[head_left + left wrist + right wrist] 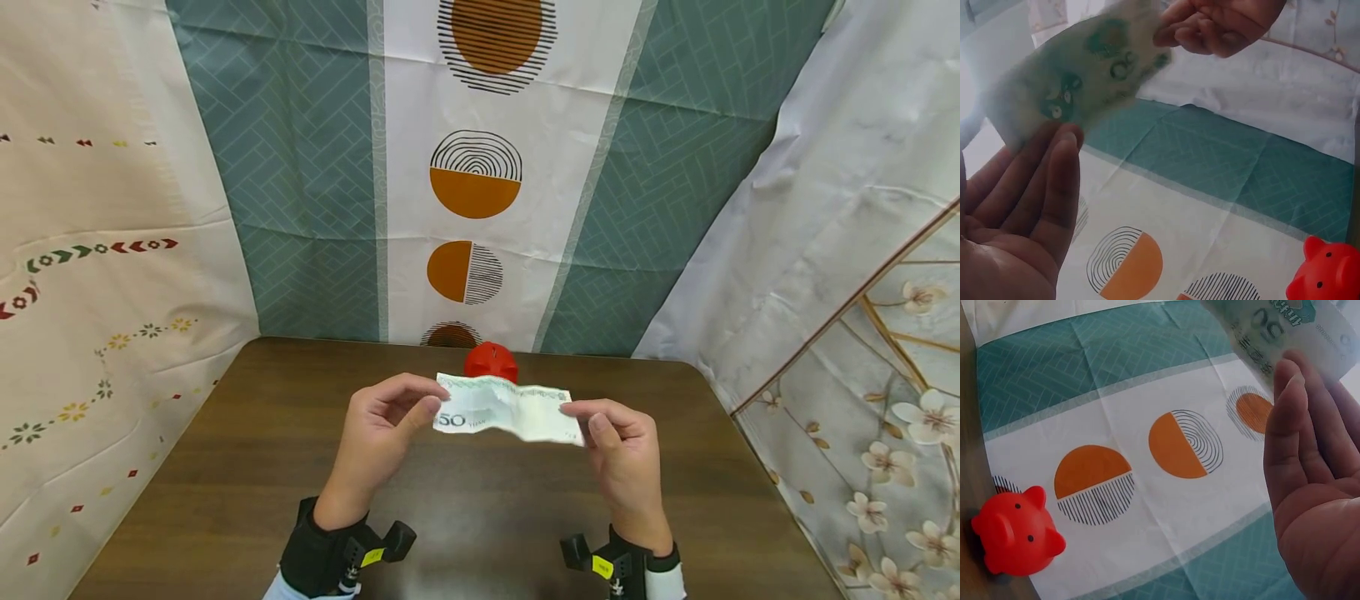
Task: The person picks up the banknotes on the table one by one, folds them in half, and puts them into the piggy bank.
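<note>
In front of the red piggy bank: 50-yuan banknote spread between two hands.
Step looks like holding the note out flat; next move likely calls for firm ends, since creased paper could flop. Left hand, near left of the bank, and right hand, near right, each have the grip clamped on one note end, thumbs on near side, forearms angled inward over worktop.

Desk: brown, wood-grain, flat top, far corners rounded, faint pale sheen toward near middle.
Red pig: standing on desk by far edge, roughly mid-width; black dot eyes, two ears up, small dark mark on top.
</note>
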A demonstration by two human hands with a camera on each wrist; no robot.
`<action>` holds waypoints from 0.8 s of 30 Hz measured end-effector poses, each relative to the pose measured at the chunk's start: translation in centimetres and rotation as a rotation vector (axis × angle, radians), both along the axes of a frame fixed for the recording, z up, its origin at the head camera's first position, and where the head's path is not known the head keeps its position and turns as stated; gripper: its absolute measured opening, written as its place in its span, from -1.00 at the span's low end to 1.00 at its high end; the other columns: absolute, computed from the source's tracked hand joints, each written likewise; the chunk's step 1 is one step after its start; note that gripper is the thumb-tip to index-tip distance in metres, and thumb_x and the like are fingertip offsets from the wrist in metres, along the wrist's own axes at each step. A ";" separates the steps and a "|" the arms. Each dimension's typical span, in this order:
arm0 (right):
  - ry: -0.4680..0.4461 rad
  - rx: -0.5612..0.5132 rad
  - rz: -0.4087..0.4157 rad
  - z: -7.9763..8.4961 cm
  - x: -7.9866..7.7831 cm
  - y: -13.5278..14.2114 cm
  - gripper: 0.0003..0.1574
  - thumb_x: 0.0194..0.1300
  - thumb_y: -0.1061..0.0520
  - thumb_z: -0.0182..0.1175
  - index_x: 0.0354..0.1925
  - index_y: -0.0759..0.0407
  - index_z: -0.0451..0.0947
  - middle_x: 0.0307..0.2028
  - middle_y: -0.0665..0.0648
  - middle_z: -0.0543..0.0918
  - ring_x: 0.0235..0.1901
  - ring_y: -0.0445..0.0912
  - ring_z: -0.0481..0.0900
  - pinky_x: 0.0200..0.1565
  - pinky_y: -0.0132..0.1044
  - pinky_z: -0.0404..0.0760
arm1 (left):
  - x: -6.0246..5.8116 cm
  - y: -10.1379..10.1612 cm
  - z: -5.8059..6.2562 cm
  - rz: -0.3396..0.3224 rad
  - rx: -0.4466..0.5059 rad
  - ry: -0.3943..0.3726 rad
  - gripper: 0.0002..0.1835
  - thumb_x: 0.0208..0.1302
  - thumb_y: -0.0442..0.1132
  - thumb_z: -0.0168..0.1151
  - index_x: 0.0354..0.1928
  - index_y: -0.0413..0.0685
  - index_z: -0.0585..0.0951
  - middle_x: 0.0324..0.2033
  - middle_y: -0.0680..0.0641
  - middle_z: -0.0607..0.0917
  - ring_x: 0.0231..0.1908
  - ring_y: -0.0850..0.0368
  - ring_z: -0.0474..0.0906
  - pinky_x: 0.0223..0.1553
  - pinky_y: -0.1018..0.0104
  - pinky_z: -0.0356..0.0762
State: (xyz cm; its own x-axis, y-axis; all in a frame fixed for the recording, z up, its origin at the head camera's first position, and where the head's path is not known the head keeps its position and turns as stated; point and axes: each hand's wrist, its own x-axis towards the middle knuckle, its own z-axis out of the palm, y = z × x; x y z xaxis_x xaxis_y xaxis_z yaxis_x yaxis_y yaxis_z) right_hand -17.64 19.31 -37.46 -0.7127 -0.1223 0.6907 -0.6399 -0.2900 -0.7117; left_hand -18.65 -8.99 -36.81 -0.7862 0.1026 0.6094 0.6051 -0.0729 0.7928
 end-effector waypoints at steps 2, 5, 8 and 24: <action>-0.042 0.021 -0.075 0.1 0.2 0.0 -0.68 0.47 0.42 0.05 -0.13 0.31 0.75 -0.25 0.02 0.81 -0.40 -0.22 0.62 -0.37 -0.46 0.58 | 0.1 0.0 0.0 0.007 -0.019 -0.011 -0.88 0.27 -0.48 0.36 -0.18 -0.19 0.72 -0.29 -0.01 0.77 -0.39 0.18 0.61 -0.39 0.40 0.65; -0.132 0.079 -0.235 0.3 0.5 -0.1 -0.75 0.29 0.51 0.22 -0.22 0.29 0.76 -0.34 -0.03 0.80 -0.49 -0.22 0.57 -0.48 -0.44 0.53 | 0.2 0.2 0.2 0.042 -0.045 -0.016 -0.82 0.19 -0.46 0.45 -0.18 -0.13 0.74 -0.32 -0.10 0.77 -0.43 0.17 0.59 -0.44 0.38 0.64; -0.202 0.131 -0.351 0.5 0.6 -0.2 -0.80 0.12 0.55 0.37 -0.26 0.39 0.73 -0.35 -0.03 0.81 -0.53 -0.18 0.60 -0.51 -0.40 0.58 | 0.2 0.3 0.3 0.075 -0.042 0.001 -0.80 0.16 -0.48 0.46 -0.18 -0.14 0.75 -0.35 -0.15 0.76 -0.46 0.17 0.59 -0.46 0.38 0.65; 0.000 0.161 -0.085 0.2 0.3 -0.1 -0.72 0.14 0.60 0.30 -0.23 0.35 0.66 -0.28 0.16 0.70 -0.38 -0.04 0.59 -0.41 -0.33 0.66 | 0.0 0.5 0.1 0.037 -0.016 0.049 -0.79 0.21 -0.57 0.35 -0.15 -0.22 0.73 -0.32 -0.17 0.73 -0.43 0.14 0.55 -0.47 0.39 0.63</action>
State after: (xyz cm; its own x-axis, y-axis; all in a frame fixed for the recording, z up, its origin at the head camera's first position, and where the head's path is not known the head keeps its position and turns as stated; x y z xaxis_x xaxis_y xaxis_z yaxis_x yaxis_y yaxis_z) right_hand -17.34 19.25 -37.30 -0.7255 -0.1705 0.6668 -0.6569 -0.1176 -0.7448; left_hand -18.61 -8.54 -36.75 -0.7589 0.0844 0.6457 0.6452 -0.0370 0.7631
